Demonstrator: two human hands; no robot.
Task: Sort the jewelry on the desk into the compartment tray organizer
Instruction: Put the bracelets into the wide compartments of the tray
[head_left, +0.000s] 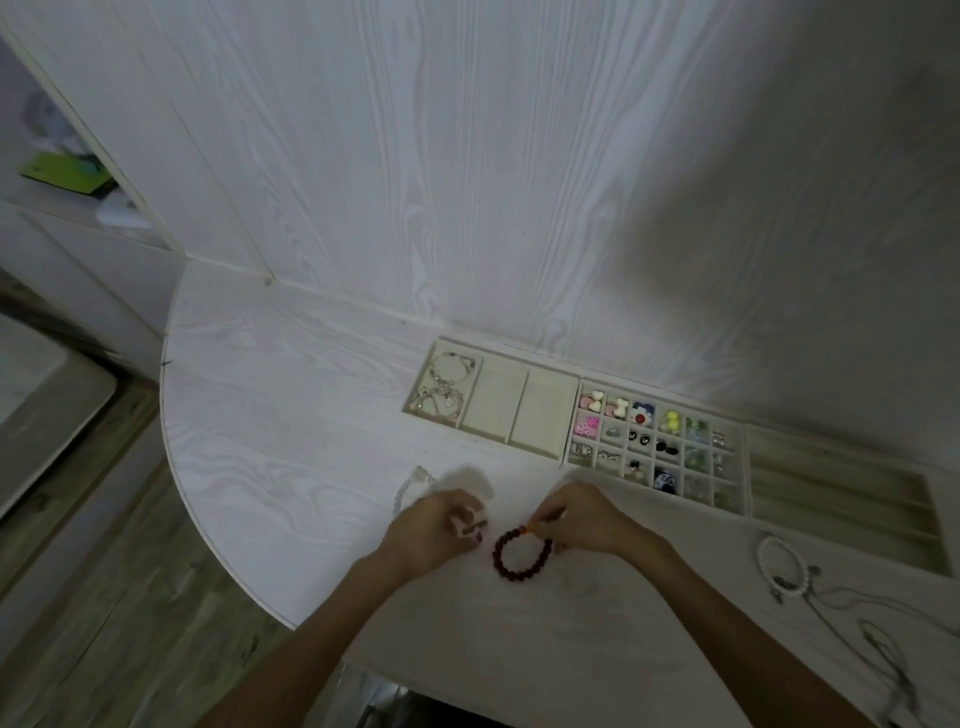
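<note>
Two bare hands work over the white wood-grain desk (291, 415): the right hand (582, 519) pinches the dark red beaded bracelet (521, 556) lying there, near the beige compartment tray organizer (571, 410). The left hand (434, 525) curls around something blurred; what it grips I cannot tell.

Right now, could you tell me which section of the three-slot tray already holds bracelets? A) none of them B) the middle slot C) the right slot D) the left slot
D: in the three-slot tray, silver and pink bracelets lie only in the left slot, while the middle and right slots show bare lining.
</note>
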